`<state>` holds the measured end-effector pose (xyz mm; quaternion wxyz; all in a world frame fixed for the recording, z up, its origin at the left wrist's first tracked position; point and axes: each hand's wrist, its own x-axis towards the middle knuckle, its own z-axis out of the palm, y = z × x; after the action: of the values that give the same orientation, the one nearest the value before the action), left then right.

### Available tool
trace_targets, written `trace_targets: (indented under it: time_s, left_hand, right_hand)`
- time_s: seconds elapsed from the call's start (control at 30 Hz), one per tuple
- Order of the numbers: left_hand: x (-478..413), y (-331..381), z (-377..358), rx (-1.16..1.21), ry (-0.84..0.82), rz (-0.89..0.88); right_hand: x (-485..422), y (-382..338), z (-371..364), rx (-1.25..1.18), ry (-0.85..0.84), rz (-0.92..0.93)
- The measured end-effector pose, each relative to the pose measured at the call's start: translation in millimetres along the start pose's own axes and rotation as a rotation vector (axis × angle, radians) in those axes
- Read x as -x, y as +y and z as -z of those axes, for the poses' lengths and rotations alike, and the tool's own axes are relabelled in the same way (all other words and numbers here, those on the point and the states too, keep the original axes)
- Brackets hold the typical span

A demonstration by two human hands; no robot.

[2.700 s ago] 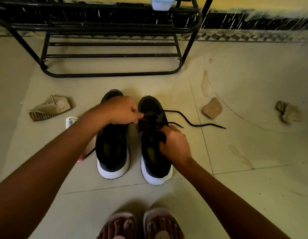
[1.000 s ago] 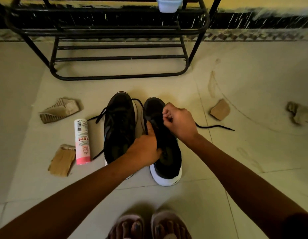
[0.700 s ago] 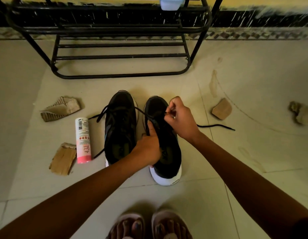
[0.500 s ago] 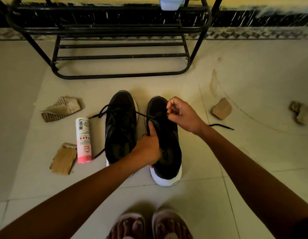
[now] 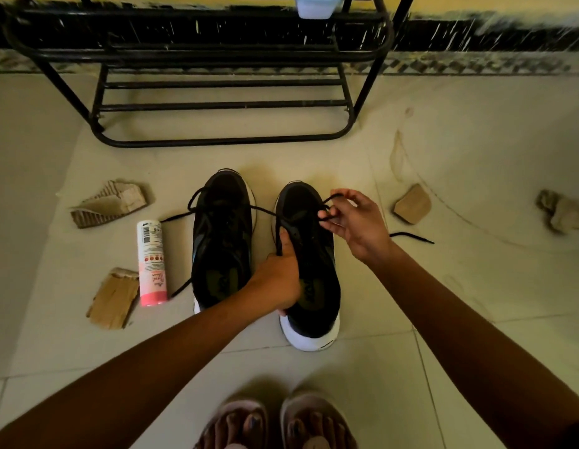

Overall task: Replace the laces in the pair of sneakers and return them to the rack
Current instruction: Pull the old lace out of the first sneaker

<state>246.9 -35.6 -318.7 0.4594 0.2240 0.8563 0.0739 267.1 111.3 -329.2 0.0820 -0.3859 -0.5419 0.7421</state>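
Two hands: L hand (image 5: pixel 277 280) grips rt sneaker (image 5: pixel 314 254), R hand (image 5: pixel 359 225) pinches lace (image 5: pixel 328 199).

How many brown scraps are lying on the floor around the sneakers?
4. Ribbed scrap far left; flat scrap beside the spray can; small scrap right of the right hand; crumpled scrap far right. More may be hidden.

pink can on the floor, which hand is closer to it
Left. The left hand grips the right-side sneaker, with only the other sneaker between it and the pink can. The right hand pinches the lace farther right, past the left hand.
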Motion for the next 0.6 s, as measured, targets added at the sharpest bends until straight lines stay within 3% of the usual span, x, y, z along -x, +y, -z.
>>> trace_targets:
  time_s: [0.07,0.2,0.33,0.37,0.4,0.47,0.57,0.6]
  left_hand:
    - [-0.2,-0.1,-0.5,0.040,0.003,0.001]
    - [0.7,-4.2,-0.5,0.152,0.046,0.012]
    - [1.7,-3.8,-1.9,0.191,0.017,0.033]
    - [2.6,-3.6,-2.1,0.208,0.013,0.039]
    - [3.2,-3.2,-1.2,0.189,0.015,0.031]
    - [2.0,-3.9,-1.7,0.126,0.018,0.001]
    - [0.6,-2.8,-2.4,0.135,0.012,-0.001]
    - [0.3,-3.0,-2.2,0.164,0.017,0.011]
  right_hand:
    - [-0.2,0.6,0.1,-0.045,0.086,0.000]
    - [-5.0,-6.6,14.3,0.353,0.303,0.367]
    - [-12.6,-18.9,47.5,1.117,0.441,0.827]
    - [-15.4,-23.7,56.4,1.193,0.509,0.878]
    - [-16.2,-28.1,60.9,1.177,0.573,0.875]
    - [-17.7,-35.9,63.4,0.817,0.584,0.683]
    - [-8.6,-42.6,50.9,-0.159,0.280,0.014]
    - [-5.4,-39.7,47.9,-0.266,0.252,-0.108]
